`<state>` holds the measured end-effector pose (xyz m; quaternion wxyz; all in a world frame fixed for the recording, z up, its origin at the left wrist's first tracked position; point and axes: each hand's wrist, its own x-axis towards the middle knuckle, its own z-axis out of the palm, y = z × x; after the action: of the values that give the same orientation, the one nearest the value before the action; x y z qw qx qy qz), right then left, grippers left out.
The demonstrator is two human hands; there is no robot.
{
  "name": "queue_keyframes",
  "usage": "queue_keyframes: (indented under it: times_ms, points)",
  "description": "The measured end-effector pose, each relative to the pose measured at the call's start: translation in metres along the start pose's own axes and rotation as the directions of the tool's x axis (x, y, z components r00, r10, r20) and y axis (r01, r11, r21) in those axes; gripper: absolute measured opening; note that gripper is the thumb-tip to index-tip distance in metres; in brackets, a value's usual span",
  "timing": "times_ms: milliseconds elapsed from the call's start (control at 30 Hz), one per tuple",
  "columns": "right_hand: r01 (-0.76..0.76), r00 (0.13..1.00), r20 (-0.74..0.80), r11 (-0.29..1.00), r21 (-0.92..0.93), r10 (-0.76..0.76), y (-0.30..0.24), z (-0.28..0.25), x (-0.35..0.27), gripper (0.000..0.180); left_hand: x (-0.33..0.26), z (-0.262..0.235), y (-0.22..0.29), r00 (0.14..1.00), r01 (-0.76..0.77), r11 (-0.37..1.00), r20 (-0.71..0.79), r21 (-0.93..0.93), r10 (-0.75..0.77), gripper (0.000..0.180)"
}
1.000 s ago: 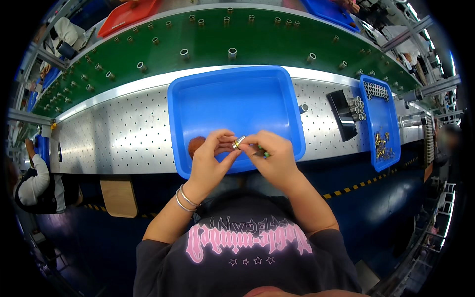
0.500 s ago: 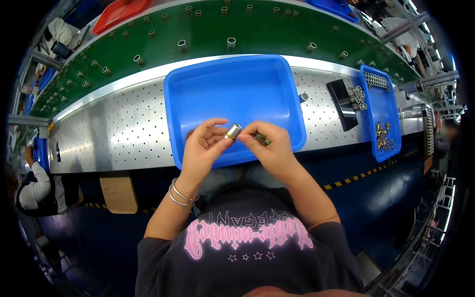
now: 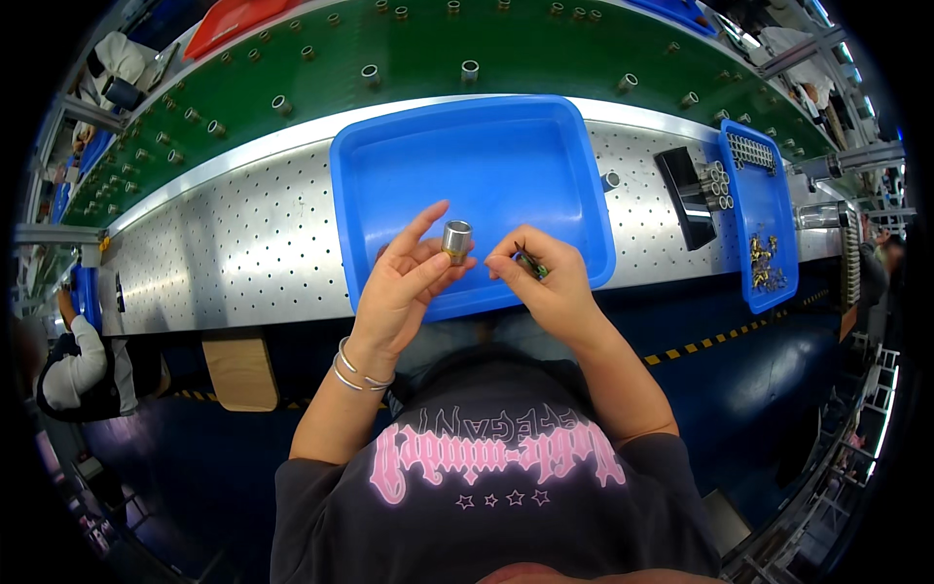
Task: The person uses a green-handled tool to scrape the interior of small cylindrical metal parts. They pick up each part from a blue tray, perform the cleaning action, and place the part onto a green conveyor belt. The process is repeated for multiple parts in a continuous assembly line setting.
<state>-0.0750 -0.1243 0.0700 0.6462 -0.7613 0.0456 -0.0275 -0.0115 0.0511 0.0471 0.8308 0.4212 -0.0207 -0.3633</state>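
Silvery metal catches our eye first: a short hollow cylinder sits in our left hand, above the near half of the large blue tray. Our left grip pinches its lower end, near a thin brass-coloured band, between thumb and fingers, with the index finger raised free beside it. The cylinder's long axis runs nearly upright in our view, its round mouth at the top, leaning only slightly to the right. Our right hand is just beside it, on the right and a little lower, apart from the metal. That right grip has thumb and index tips drawn together, while the curled fingers hold a slim green-and-dark tool; we cannot tell whether the tips pinch anything small. Of our 2 hands, the left is the nearer, touching the cylinder. Beneath the tray lies the perforated metal surface.
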Motion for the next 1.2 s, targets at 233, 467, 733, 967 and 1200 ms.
queue_keyframes:
  times_ms: [233, 467, 733, 967, 1200]
  points:
    - [0.053, 0.998, -0.015, 0.999, -0.013, -0.053, 0.002, 0.001, 0.001, 0.008, 0.001, -0.001, -0.005, 1.000, -0.022, 0.999, -0.013, -0.030, 0.021, 0.046]
    - [0.239, 0.971, -0.057, 0.947, 0.214, -0.232, 0.010, 0.009, 0.004, 0.004, 0.003, -0.001, -0.009, 0.999, 0.001, 0.995, -0.040, -0.103, -0.006, 0.041]
    - [0.085, 0.996, 0.003, 0.990, 0.115, -0.086, 0.004, -0.003, 0.001, 0.010, 0.002, 0.002, -0.006, 0.999, -0.011, 0.997, -0.039, -0.074, 0.008, 0.049]
    - [-0.090, 0.995, 0.033, 0.995, 0.032, 0.089, -0.001, -0.013, 0.019, 0.020, -0.003, 0.011, -0.010, 0.985, -0.165, 0.968, 0.081, 0.191, 0.152, 0.058]
    - [-0.137, 0.991, 0.015, 0.985, 0.105, 0.137, -0.004, -0.016, 0.020, 0.015, -0.004, 0.013, -0.011, 0.979, -0.199, 0.936, 0.102, 0.291, 0.176, 0.056]
